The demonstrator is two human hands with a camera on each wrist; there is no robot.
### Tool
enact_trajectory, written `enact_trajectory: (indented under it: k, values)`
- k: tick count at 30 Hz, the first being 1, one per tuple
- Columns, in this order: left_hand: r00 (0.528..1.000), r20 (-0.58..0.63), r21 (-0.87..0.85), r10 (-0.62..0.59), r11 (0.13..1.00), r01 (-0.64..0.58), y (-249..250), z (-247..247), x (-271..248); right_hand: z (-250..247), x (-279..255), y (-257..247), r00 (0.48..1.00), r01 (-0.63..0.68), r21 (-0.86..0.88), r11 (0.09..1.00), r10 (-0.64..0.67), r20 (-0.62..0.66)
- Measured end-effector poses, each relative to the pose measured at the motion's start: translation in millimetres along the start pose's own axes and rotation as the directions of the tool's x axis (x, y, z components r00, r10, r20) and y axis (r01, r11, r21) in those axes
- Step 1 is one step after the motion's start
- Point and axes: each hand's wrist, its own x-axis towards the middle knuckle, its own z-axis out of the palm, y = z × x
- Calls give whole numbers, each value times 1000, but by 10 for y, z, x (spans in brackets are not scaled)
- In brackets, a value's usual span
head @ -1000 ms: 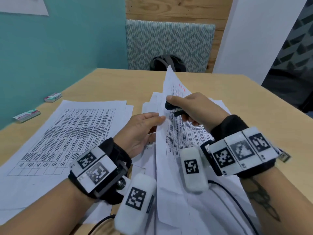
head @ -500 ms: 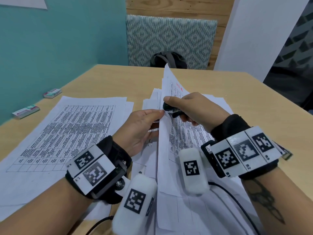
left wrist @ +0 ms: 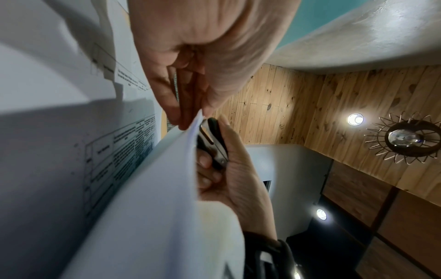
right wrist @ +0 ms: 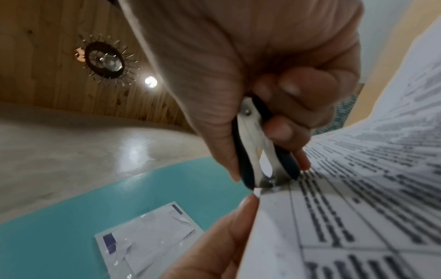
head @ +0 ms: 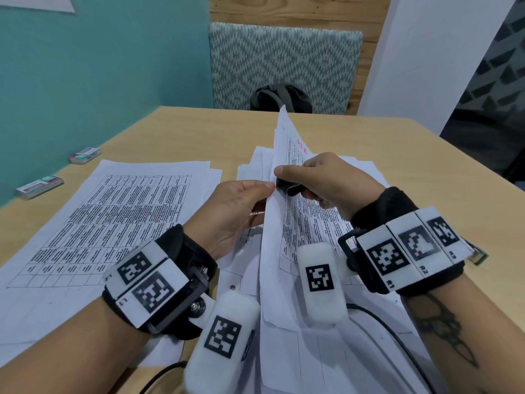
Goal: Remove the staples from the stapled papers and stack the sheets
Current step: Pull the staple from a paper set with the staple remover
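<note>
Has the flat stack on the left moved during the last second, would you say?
No: the flat stack keeps its place beside the nearer staple box.

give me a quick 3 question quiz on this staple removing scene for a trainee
1. True or false: the right hand grips a staple remover set at the corner of the raised stapled papers.
2. What does the left hand do? A) pinches the papers' edge B) rests flat on the table C) holds a pen
3. Fill in: the flat sheets with a printed table lie to the ____ of the hands in the head view.

Key: 1 true; 2 A; 3 left
</note>
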Motion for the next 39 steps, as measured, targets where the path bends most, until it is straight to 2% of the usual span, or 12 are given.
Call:
enact_trajectory:
  k: [11, 18, 22, 29, 32, 36, 39]
  values:
    - [1000, -12, -2, -15, 1000, 14, 33, -7, -22, 22, -3, -27, 985, -171, 273, 947, 161, 59]
    - [996, 28, 39, -81, 996, 80, 68, -82, 37, 37, -28, -49, 985, -166, 232, 958, 149, 90]
    - [988, 98, 116, -118, 988, 106, 70, -102, 34, 30, -41, -55, 982, -174, 217, 961, 153, 109]
    - [994, 65, 173, -88, 982, 75, 76, -96, 34, 23, -49, -58, 985, -163, 186, 969, 149, 88]
    - [990, 75, 168, -117, 980, 104, 82, -96, 32, 17, -59, -74, 990, -137, 115, 984, 132, 44]
    - [992, 25, 148, -127, 981, 122, 59, -97, 36, -8, -95, -86, 998, -13, -90, 996, 7, -67]
    - [992, 2, 126, -128, 984, 127, 50, -115, 42, -60, -96, -91, 995, 11, -93, 996, -21, -100]
